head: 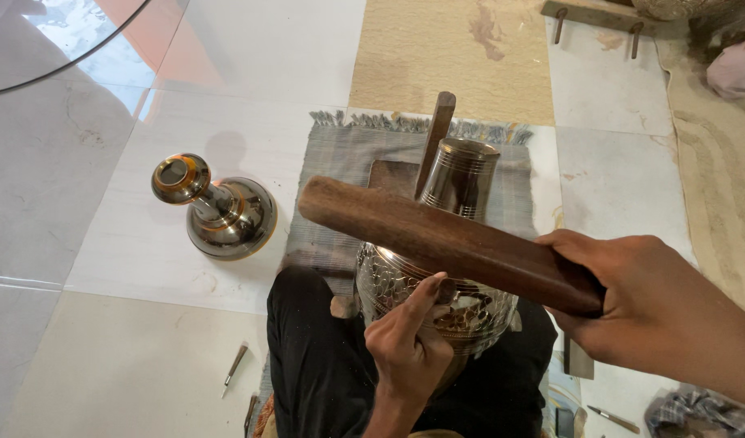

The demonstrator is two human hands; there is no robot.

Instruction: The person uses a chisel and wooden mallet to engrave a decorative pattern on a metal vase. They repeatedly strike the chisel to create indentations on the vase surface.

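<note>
Two hands in view: left hand (409, 341) and right hand (640, 304). Metal vases, 2 total: engraved vase (437, 284) at the lap, plain vase (222, 212) on the floor tiles. Wooden batons: 1, a thick wooden bar (437, 239). 1 slim wooden stick (434, 139) behind the engraved vase. 1 grey woven mat (344, 174). Small chisel-type tools on floor: approx. 3, e.g. chisel (234, 367); others partly cut off. 1 wooden plank w/ 2 pegs (587, 16) at top.

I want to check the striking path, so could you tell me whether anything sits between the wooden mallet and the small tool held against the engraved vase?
Nothing visible does: the wooden mallet in the right hand hangs just above the small tool, which the left hand presses on the engraved vase.
</note>
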